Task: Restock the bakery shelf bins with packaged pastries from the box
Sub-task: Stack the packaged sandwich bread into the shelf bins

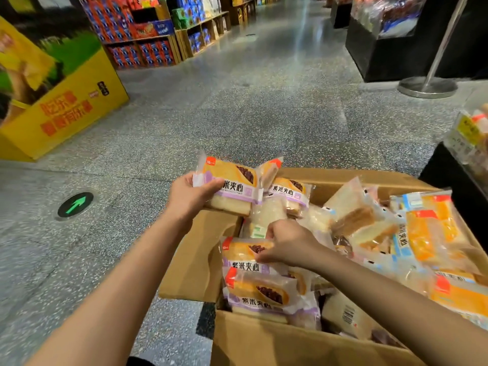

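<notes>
the left hand (pixel 190 196), centre of the frame, grips a small stack of purple-trimmed pastry packs (pixel 232 184) by its left end, thumb over the top wrapper, held just above the far left corner of the cardboard box (pixel 264 342). the right hand (pixel 286 245), lower centre, is curled down into the box and seems to pinch the top edge of another purple pack (pixel 247 256); its fingertips are hidden, so the hold is a judgement. the box fills the lower right of the frame and is heaped with more packs, including orange-wrapped ones (pixel 433 231) at the right.

risks: the held stack is gripped at 1 end only, so the slick film could let the lower pack slide out onto the floor. pulling a pack by its edge from under the heap could drag its neighbours over the box wall or squash the soft bread.

writing: the purple packs read 紫米夹心 in black. the yellow display bin (pixel 66 112), upper left, carries large red chinese characters, partly readable as 吃乐 and 有乐. a green arrow marker (pixel 75 204) sits in the floor at left.
</notes>
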`<state>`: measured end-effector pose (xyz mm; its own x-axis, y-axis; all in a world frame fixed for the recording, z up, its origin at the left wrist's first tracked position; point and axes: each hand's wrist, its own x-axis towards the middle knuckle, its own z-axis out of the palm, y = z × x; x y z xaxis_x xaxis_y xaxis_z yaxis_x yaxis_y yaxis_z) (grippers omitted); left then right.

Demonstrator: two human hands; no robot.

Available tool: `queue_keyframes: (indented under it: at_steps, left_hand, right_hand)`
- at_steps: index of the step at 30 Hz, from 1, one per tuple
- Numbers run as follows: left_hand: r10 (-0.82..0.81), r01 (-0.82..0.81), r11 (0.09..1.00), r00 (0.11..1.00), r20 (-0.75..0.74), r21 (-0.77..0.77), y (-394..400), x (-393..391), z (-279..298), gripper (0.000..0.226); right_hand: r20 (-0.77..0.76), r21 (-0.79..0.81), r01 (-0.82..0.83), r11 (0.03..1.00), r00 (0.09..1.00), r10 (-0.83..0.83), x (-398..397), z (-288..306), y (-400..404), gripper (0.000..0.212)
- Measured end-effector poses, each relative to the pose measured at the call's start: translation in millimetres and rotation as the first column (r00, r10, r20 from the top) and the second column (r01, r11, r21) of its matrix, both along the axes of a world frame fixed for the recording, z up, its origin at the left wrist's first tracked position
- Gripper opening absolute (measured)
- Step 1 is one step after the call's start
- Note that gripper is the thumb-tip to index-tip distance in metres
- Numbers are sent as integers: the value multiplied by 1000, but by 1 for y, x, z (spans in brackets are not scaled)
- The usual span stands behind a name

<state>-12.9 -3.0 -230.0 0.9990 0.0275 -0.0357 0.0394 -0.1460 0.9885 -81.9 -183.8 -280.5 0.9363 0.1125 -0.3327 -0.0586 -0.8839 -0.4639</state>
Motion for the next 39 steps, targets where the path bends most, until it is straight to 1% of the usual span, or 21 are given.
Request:
queue_keyframes:
  at_steps: [1,2,5,8,10,12,14,17,19,21,22,24,26,28,29,32,35,36,37,38,39]
  left_hand:
    - [14,-14,1000,1000,0,-2,-3,-1,-1,12]
    - [25,-25,1000,1000,2,-8,-6,-2,-1,12]
    - [54,-53,997,998,15,-56,-18,-1,-2,10]
    - [99,-92,987,994,45,-130,-34,0,-1,10]
    - [126,-115,971,991,43,-209,-49,1,1,10]
    - [150,-136,950,988,28,-282,-67,3,1,9]
    - [154,-149,931,988,-12,-335,-90,5,0,8]
    - [125,-149,894,989,-84,-422,-132,4,-2,11]
    - [99,-131,884,991,-93,-450,-163,3,-1,10]
    - [37,-85,865,994,-105,-495,-194,-1,4,10]
    - [2,-67,850,992,-123,-523,-208,-3,6,9]
    - [-76,-35,812,983,-165,-583,-238,-8,9,7]
    - [-159,11,768,972,-174,-640,-266,-12,10,19]
    - [-220,61,725,964,-147,-686,-289,-20,13,25]
    - [-243,94,709,963,-118,-699,-297,-23,15,27]
    - [-296,231,728,955,8,-646,-312,-30,23,29]
    - [-334,251,668,942,19,-701,-323,-27,31,36]
    - [-346,260,660,938,22,-705,-325,-25,34,37]
    - [-354,271,665,935,26,-696,-329,-22,35,36]
    - [-373,289,661,927,31,-692,-330,-21,36,36]
    - [-385,302,663,922,33,-685,-334,-17,35,37]
  right_hand:
    - [-2,51,13,999,1000,-12,0,-1,0,38]
    - [-5,114,24,993,1000,-24,1,-2,-3,35]
    - [55,255,43,966,997,-59,4,8,-22,36]
    - [63,393,156,906,979,-195,8,24,-54,39]
    - [39,435,234,869,960,-277,7,36,-79,35]
    - [60,427,288,857,937,-345,3,49,-106,32]
    - [99,419,347,839,901,-422,-5,62,-133,30]
    - [148,423,449,787,823,-549,-20,77,-171,26]
    - [134,464,521,716,758,-639,-31,88,-192,26]
    - [169,483,585,651,668,-725,-42,100,-210,29]
    - [204,482,608,631,622,-756,-47,108,-219,30]
    - [292,450,660,602,528,-798,-57,127,-237,26]
    - [366,419,719,555,426,-828,-65,146,-258,23]
    - [431,386,763,518,348,-833,-70,164,-280,24]
    - [449,377,782,497,315,-836,-73,173,-291,26]
    - [458,373,819,437,247,-854,-74,192,-324,24]
    - [442,436,826,356,148,-885,-64,192,-358,24]
    - [470,414,844,341,123,-874,-60,187,-370,26]
    - [517,345,876,338,123,-847,-56,180,-380,32]
    - [562,254,902,348,155,-813,-53,173,-387,38]
    - [589,155,914,374,219,-778,-50,167,-393,40]
